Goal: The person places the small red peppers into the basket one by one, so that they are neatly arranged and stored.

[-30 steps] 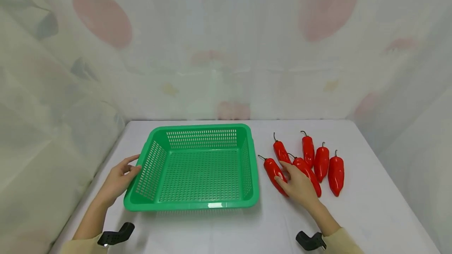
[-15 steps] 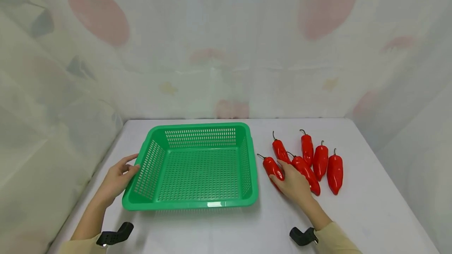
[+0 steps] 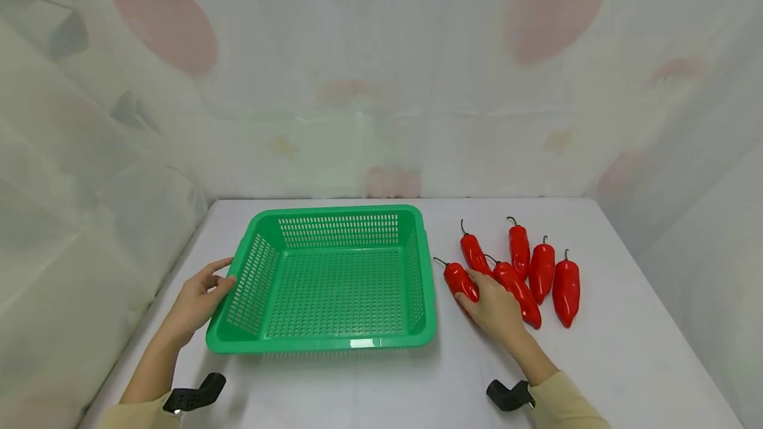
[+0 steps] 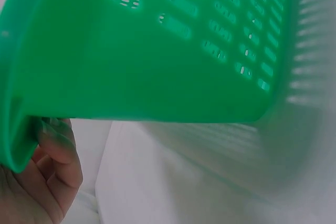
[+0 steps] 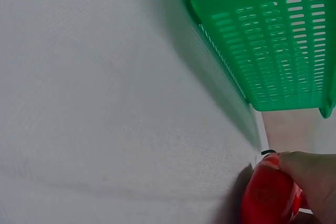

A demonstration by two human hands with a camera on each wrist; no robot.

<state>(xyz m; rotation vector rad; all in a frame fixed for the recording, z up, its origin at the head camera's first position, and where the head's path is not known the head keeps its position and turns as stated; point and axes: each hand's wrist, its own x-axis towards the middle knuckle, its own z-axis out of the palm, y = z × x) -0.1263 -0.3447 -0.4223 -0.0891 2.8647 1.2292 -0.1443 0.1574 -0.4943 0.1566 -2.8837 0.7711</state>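
An oblong green plastic basket (image 3: 286, 345) with slotted walls sits left of centre on the white table, its bottom bare. My left hand (image 3: 195, 302) holds its left rim; the left wrist view shows the fingers (image 4: 62, 156) bent in under the rim. To the right of the basket, my right hand (image 3: 496, 310) grips a red chili pepper (image 3: 459, 278) between thumb and fingers. Its green stem points toward the back left, and the hand covers its lower end. The right wrist view has this pepper (image 5: 268, 195) low against the table, the thumb (image 5: 304, 169) laid on it.
Several more red chili peppers lie close around the right hand, among them one (image 3: 517, 290) right beside it and another (image 3: 566, 290) farthest right. White table surface (image 3: 632, 349) extends to the right. A patterned curtain (image 3: 381, 85) hangs behind the table.
My right hand has shifted slightly left and its thumb and fingers have closed around the leftmost chili pepper. The left hand and basket stay where they were; the head view has moved slightly.
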